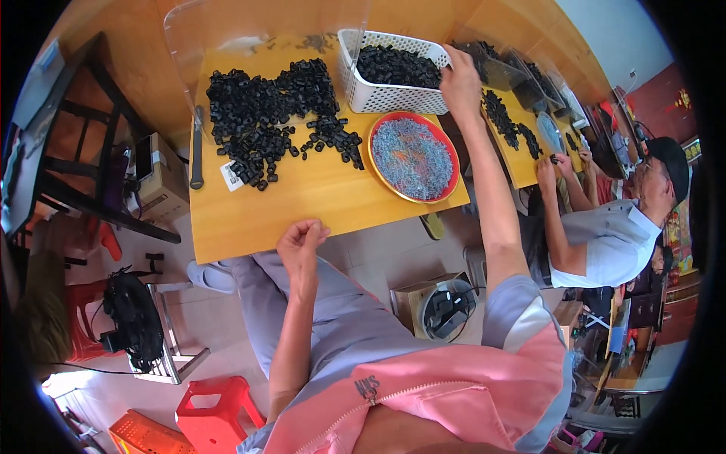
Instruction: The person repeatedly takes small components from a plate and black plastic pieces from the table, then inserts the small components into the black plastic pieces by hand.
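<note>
Right grip (461, 83) clamps the white basket (397, 99); left grip (301, 245) has fingertips together.

White perforated basket (401, 99) of small black parts (397, 66)
It stands well filled, seemingly level, far right on the table (227, 219).

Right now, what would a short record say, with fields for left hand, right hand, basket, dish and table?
Left hand: near the table's front edge, fingers bunched; contents unclear
Right hand: at the white basket's right end
Basket: filled with black pieces
Dish: red and yellow, heaped with blue-grey bits
Table: loose black pieces left of the basket
</note>
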Demonstrator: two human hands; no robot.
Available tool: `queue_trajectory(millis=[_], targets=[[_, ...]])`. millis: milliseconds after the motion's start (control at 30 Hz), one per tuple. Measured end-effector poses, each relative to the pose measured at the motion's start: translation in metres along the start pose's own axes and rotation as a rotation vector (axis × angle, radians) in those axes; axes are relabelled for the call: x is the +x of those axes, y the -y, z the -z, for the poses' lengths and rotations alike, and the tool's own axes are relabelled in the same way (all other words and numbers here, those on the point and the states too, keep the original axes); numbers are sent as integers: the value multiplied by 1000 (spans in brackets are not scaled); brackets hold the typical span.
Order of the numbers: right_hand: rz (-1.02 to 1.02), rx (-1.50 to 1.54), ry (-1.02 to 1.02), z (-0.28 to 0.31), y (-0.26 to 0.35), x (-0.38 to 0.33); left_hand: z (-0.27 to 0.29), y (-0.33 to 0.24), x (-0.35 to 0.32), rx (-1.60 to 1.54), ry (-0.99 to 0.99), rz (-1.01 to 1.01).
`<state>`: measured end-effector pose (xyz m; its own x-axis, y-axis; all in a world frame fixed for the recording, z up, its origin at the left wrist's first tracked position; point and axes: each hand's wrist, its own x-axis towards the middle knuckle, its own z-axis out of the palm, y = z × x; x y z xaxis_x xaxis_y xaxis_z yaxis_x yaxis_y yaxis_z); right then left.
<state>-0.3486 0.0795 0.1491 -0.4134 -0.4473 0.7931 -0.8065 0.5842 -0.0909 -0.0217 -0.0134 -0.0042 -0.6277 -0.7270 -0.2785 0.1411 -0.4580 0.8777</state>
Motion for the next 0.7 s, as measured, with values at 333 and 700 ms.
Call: queue_trajectory(millis=[333, 700], targets=[[-353, 53, 598, 4, -10, -129, 6, -6, -1, 9, -19, 35], [-303, 126, 649, -12, -7, -153, 5, -4, 2, -13, 2, 6]])
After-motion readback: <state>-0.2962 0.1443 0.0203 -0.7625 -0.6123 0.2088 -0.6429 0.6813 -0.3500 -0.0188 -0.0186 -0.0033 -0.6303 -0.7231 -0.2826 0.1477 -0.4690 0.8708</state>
